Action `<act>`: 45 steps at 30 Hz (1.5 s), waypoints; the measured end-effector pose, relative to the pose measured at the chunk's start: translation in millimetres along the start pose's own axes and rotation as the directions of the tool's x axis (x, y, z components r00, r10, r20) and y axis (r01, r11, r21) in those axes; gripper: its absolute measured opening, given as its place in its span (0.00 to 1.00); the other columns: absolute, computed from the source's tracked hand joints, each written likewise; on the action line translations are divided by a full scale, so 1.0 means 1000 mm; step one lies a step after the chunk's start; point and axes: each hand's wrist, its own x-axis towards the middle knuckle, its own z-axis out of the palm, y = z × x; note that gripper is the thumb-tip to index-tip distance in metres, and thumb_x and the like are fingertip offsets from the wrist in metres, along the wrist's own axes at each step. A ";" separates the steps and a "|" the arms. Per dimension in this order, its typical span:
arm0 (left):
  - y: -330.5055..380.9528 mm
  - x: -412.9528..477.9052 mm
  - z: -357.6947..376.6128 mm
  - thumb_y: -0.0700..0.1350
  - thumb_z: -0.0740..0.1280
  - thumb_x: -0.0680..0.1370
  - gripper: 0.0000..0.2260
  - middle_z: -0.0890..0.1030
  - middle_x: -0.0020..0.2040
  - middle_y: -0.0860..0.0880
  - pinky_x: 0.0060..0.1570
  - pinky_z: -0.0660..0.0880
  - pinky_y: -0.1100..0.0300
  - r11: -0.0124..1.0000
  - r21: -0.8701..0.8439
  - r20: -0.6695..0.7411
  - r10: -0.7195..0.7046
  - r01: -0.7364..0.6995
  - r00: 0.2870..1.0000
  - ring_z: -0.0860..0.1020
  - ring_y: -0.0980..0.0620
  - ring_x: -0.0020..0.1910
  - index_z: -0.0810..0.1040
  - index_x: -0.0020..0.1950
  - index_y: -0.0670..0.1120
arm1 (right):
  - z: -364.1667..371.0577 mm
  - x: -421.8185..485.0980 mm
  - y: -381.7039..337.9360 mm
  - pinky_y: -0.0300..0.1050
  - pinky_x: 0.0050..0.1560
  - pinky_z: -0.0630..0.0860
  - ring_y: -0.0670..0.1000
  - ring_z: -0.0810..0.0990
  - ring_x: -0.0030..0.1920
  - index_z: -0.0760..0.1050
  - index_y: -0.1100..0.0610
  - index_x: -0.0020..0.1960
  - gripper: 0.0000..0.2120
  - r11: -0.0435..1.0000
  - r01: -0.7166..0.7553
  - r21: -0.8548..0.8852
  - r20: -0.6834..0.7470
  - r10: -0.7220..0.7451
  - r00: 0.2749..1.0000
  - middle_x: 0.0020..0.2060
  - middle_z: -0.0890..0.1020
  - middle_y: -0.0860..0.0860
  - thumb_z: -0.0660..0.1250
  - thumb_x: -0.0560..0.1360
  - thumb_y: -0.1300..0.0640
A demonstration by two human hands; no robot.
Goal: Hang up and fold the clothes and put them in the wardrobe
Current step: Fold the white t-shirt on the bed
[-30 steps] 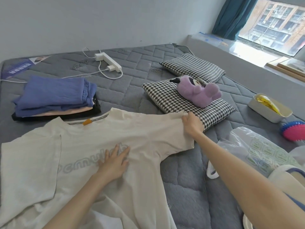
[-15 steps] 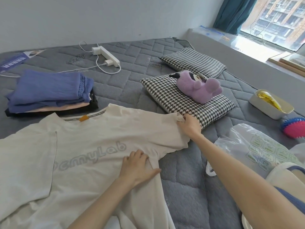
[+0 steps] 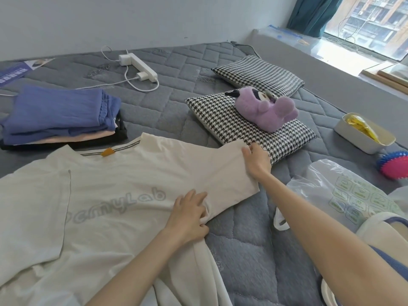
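A white T-shirt [image 3: 114, 184] with pale grey lettering lies spread face up on the grey quilted mattress [image 3: 176, 102]. My left hand [image 3: 189, 214] pinches the fabric at the shirt's right armpit, bunching it. My right hand [image 3: 256, 161] grips the end of the right sleeve, close to a houndstooth pillow. A stack of folded clothes [image 3: 59, 115], blue on top with pink and black below, sits just beyond the collar at the left.
Two houndstooth pillows [image 3: 231, 120] [image 3: 258, 74] lie to the right, a purple plush toy [image 3: 267, 109] on the nearer one. A white power strip [image 3: 139, 66] with cables lies farther back. A plastic bag [image 3: 344, 195], a white box [image 3: 364, 135] and a spiky ball [image 3: 395, 164] sit at right.
My left hand slid from the shirt's chest rightwards to the armpit and now bunches the fabric. My right hand stayed on the sleeve end.
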 end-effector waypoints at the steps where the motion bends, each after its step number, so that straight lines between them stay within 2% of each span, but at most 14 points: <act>1: -0.001 0.001 0.001 0.49 0.65 0.71 0.06 0.56 0.77 0.55 0.71 0.51 0.47 1.000 -0.012 0.045 0.005 -0.004 0.999 0.53 0.52 0.76 0.69 0.43 0.50 | 0.000 0.000 0.000 0.48 0.37 0.66 0.55 0.74 0.40 0.68 0.58 0.43 0.13 1.000 0.001 -0.026 0.002 -0.001 1.000 0.39 0.76 0.53 0.56 0.79 0.49; 5: -0.002 0.002 0.009 0.50 0.63 0.74 0.13 0.52 0.79 0.54 0.74 0.49 0.48 0.998 -0.068 0.158 0.013 -0.002 0.987 0.50 0.52 0.77 0.69 0.56 0.46 | -0.003 -0.006 0.000 0.47 0.36 0.67 0.56 0.75 0.38 0.67 0.59 0.52 0.08 0.967 0.064 -0.247 -0.028 -0.073 0.997 0.40 0.78 0.53 0.58 0.79 0.54; 7: -0.004 0.000 0.011 0.52 0.63 0.75 0.16 0.51 0.79 0.54 0.73 0.50 0.51 0.998 -0.066 0.147 0.026 -0.016 0.989 0.50 0.53 0.77 0.69 0.59 0.45 | -0.005 -0.008 -0.005 0.47 0.35 0.66 0.56 0.74 0.37 0.65 0.59 0.52 0.07 0.948 0.139 -0.285 -0.121 -0.179 0.976 0.40 0.76 0.54 0.60 0.76 0.60; 9: -0.005 -0.002 0.010 0.53 0.63 0.76 0.15 0.54 0.78 0.54 0.71 0.55 0.54 0.998 -0.061 0.090 0.026 -0.021 0.996 0.55 0.53 0.76 0.70 0.57 0.45 | -0.004 -0.008 -0.014 0.50 0.40 0.68 0.55 0.73 0.44 0.68 0.59 0.53 0.09 0.914 0.284 -0.289 -0.165 -0.340 0.926 0.45 0.75 0.54 0.61 0.73 0.65; 12: 0.002 -0.002 0.009 0.56 0.63 0.74 0.16 0.65 0.70 0.52 0.59 0.66 0.55 0.999 -0.030 -0.060 -0.046 0.045 0.997 0.68 0.49 0.65 0.70 0.54 0.46 | 0.007 -0.002 -0.033 0.49 0.53 0.68 0.55 0.70 0.53 0.76 0.59 0.56 0.12 0.789 0.510 -0.343 -0.037 -0.554 0.832 0.52 0.75 0.54 0.61 0.73 0.65; 16: 0.015 0.003 0.010 0.57 0.64 0.73 0.19 0.68 0.56 0.50 0.48 0.65 0.55 0.988 0.059 -0.160 -0.133 0.144 0.978 0.69 0.48 0.56 0.67 0.57 0.48 | 0.040 0.009 -0.056 0.49 0.57 0.69 0.54 0.72 0.59 0.79 0.56 0.57 0.12 0.729 0.656 -0.195 0.235 -0.615 0.753 0.57 0.78 0.53 0.61 0.78 0.62; 19: 0.016 0.005 0.016 0.55 0.64 0.74 0.20 0.69 0.55 0.49 0.44 0.62 0.56 0.986 0.029 -0.160 -0.158 0.165 0.974 0.71 0.47 0.54 0.65 0.60 0.47 | 0.072 0.018 -0.075 0.50 0.63 0.69 0.55 0.73 0.64 0.76 0.57 0.63 0.15 0.822 0.566 -0.062 0.414 -0.494 0.764 0.63 0.77 0.55 0.59 0.79 0.60; 24: 0.013 0.001 0.027 0.52 0.62 0.76 0.16 0.73 0.52 0.51 0.39 0.65 0.56 0.970 -0.147 -0.167 -0.218 0.194 0.962 0.75 0.47 0.52 0.64 0.60 0.48 | 0.116 0.028 -0.098 0.46 0.65 0.67 0.56 0.71 0.68 0.68 0.56 0.72 0.22 0.926 0.376 -0.033 0.523 -0.304 0.796 0.69 0.73 0.55 0.61 0.78 0.55; 26: 0.012 0.002 0.029 0.49 0.62 0.77 0.13 0.74 0.51 0.50 0.39 0.66 0.55 0.968 -0.159 -0.178 -0.224 0.196 0.958 0.76 0.46 0.50 0.66 0.59 0.48 | 0.128 0.033 -0.105 0.46 0.63 0.68 0.56 0.73 0.65 0.70 0.57 0.70 0.22 0.926 0.376 -0.027 0.510 -0.311 0.802 0.66 0.75 0.56 0.63 0.78 0.52; 29: 0.012 0.003 0.025 0.46 0.60 0.76 0.10 0.75 0.50 0.50 0.39 0.66 0.55 0.960 -0.194 -0.160 -0.233 0.200 0.959 0.77 0.45 0.47 0.67 0.57 0.48 | 0.138 0.039 -0.114 0.44 0.51 0.70 0.55 0.77 0.58 0.79 0.55 0.54 0.11 0.940 0.340 0.017 0.504 -0.301 0.809 0.53 0.81 0.53 0.64 0.77 0.50; 31: 0.012 0.006 0.022 0.43 0.59 0.76 0.09 0.76 0.48 0.49 0.41 0.68 0.54 0.955 -0.234 -0.134 -0.217 0.182 0.967 0.76 0.44 0.46 0.67 0.56 0.48 | 0.137 0.045 -0.118 0.44 0.49 0.70 0.56 0.78 0.55 0.76 0.52 0.47 0.06 0.942 0.335 0.016 0.476 -0.302 0.826 0.50 0.82 0.52 0.63 0.77 0.51; 38: 0.011 0.012 0.017 0.38 0.59 0.74 0.10 0.75 0.39 0.45 0.39 0.69 0.52 0.889 -0.423 -0.082 -0.229 0.174 0.970 0.72 0.43 0.38 0.64 0.53 0.45 | 0.143 0.056 -0.121 0.49 0.51 0.72 0.58 0.77 0.54 0.76 0.54 0.49 0.07 0.933 0.359 -0.014 0.365 -0.329 0.871 0.51 0.82 0.55 0.62 0.77 0.52; 42: 0.011 0.015 0.025 0.40 0.59 0.74 0.08 0.69 0.33 0.49 0.34 0.64 0.54 0.862 -0.471 -0.102 -0.265 0.188 0.959 0.70 0.43 0.34 0.63 0.52 0.46 | 0.150 0.055 -0.115 0.48 0.48 0.69 0.59 0.76 0.56 0.77 0.56 0.52 0.09 0.919 0.393 -0.031 0.374 -0.354 0.857 0.53 0.80 0.57 0.62 0.77 0.53; 45: 0.011 0.017 0.026 0.42 0.60 0.76 0.08 0.69 0.33 0.50 0.34 0.65 0.54 0.832 -0.532 -0.115 -0.255 0.157 0.960 0.70 0.46 0.33 0.63 0.53 0.48 | 0.144 0.060 -0.119 0.49 0.52 0.69 0.60 0.75 0.56 0.77 0.57 0.52 0.09 0.912 0.410 -0.025 0.348 -0.376 0.859 0.54 0.77 0.58 0.61 0.78 0.53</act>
